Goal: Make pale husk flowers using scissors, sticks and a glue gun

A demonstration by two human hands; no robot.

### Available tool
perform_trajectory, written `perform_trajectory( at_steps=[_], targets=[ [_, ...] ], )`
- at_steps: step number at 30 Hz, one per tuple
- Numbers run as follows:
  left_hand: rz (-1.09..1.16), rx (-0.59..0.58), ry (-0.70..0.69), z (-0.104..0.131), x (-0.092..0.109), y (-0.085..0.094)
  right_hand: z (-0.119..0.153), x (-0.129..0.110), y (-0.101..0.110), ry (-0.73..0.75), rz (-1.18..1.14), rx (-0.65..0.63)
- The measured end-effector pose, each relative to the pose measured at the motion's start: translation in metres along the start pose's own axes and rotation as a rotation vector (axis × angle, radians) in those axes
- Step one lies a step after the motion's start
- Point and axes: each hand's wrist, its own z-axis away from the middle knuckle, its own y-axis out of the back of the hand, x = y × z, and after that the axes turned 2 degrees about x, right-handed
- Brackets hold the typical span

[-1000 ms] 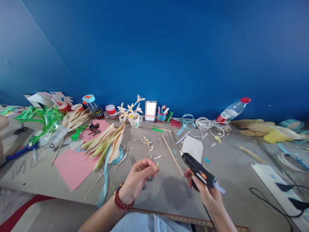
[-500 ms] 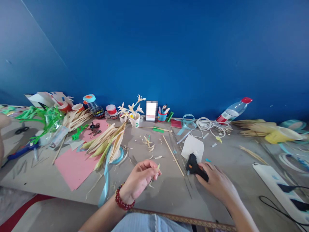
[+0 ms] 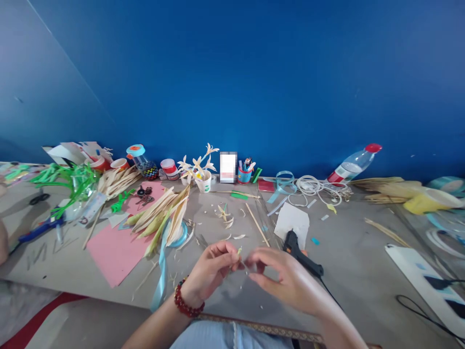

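My left hand (image 3: 218, 264), with a red bead bracelet (image 3: 186, 300) at its wrist, pinches a small pale husk piece (image 3: 239, 251) between thumb and fingers. Close to it on the right is my right hand (image 3: 271, 274), fingers curved and slightly blurred; whether its fingertips touch the piece is unclear. A black glue gun (image 3: 301, 255) lies on the table beyond my right hand, its nozzle end by a white paper (image 3: 292, 223). Ahead of my hands lie a small husk flower (image 3: 223, 212) and loose petals (image 3: 239, 237).
Corn husks (image 3: 158, 215), pink paper (image 3: 116, 252) and blue ribbon (image 3: 160, 276) lie left. A cup of husk flowers (image 3: 204, 182) stands near the blue wall. At right are a power strip (image 3: 417, 281) and bottle (image 3: 354, 165). Part of another person's arm (image 3: 3, 242) shows far left.
My right hand has let go of the glue gun and moved left beside my left hand. The glue gun now lies on the table. My left hand keeps its pinch.
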Motion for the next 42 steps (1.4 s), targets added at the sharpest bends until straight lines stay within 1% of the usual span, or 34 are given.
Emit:
perform_trajectory(
  at_steps=[1,2,4,5,6,7,8,9,10,11,14,17,20,23,29,32,39,42],
  targets=[
    [0.008,0.005,-0.010,0.001,0.001,0.002,0.001,0.001,0.009,0.067,-0.130,0.001],
    [0.020,0.007,-0.019,0.002,0.001,0.004,0.003,0.003,0.019,0.173,-0.313,0.001],
    [0.057,-0.006,-0.018,0.003,0.003,0.007,0.006,0.008,0.036,0.564,-0.736,0.141],
    [0.078,-0.023,-0.003,0.003,0.004,0.008,0.006,0.010,0.041,0.799,-0.859,0.071],
    [0.098,-0.046,0.022,0.003,0.005,0.008,0.006,0.011,0.042,0.860,-0.892,0.029],
    [0.114,-0.075,0.053,0.002,0.006,0.007,0.004,0.013,0.040,0.607,-0.862,0.199],
    [0.127,-0.107,0.087,0.002,0.006,0.006,0.001,0.013,0.034,0.415,-0.750,0.350],
    [0.137,-0.136,0.119,0.002,0.006,0.004,-0.002,0.014,0.026,0.305,-0.607,0.416],
    [0.148,-0.162,0.147,0.002,0.006,0.003,-0.006,0.014,0.017,0.192,-0.461,0.377],
    [0.161,-0.185,0.172,0.001,0.005,0.001,-0.011,0.015,0.008,0.156,-0.354,0.313],
    [0.224,-0.241,0.239,0.002,0.003,-0.001,-0.023,0.017,-0.012,0.161,-0.243,0.175],
    [0.287,-0.277,0.303,0.002,0.002,-0.001,-0.030,0.021,-0.017,0.199,-0.259,0.113],
    [0.326,-0.302,0.347,0.001,0.002,0.000,-0.033,0.025,-0.017,0.237,-0.305,0.089],
    [0.343,-0.320,0.379,0.001,0.002,0.001,-0.033,0.027,-0.017,0.252,-0.329,0.093],
    [0.289,-0.306,0.406,0.002,0.002,0.000,-0.032,0.026,-0.020,0.216,-0.294,0.084],
    [0.214,-0.255,0.345,0.002,0.003,-0.001,-0.030,0.025,-0.020,0.191,-0.257,0.073],
    [-0.052,-0.073,0.113,0.006,0.006,-0.003,-0.029,0.024,-0.020,0.170,-0.212,0.064],
    [-0.161,-0.027,0.033,0.008,0.006,-0.003,-0.028,0.026,-0.020,0.164,-0.190,0.074]
  ],
)
